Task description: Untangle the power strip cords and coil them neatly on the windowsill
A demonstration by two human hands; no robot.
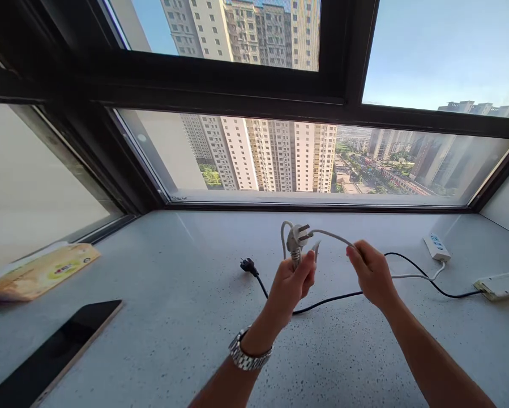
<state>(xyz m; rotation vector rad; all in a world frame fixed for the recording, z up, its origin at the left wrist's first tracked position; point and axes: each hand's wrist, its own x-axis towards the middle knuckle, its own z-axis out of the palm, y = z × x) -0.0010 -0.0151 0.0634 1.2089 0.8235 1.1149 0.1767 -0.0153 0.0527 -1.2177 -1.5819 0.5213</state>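
Observation:
My left hand (291, 280), with a metal watch (249, 350) on its wrist, is closed around a white plug (297, 238) and part of its cable. The plug's metal prongs point up and to the right. My right hand (371, 272) pinches the white cable (333, 234) to the right of the plug. That cable runs on behind my right hand to a white power strip (436, 247) at the right. A black cable (328, 300) with a black plug (248, 266) lies on the counter behind my hands.
On the pale speckled counter (165, 317), a dark phone (59, 354) and a yellow tissue pack (46, 269) lie at the left. A white box (500, 286) joins the black cable at the right. Dark-framed windows (254, 208) stand behind.

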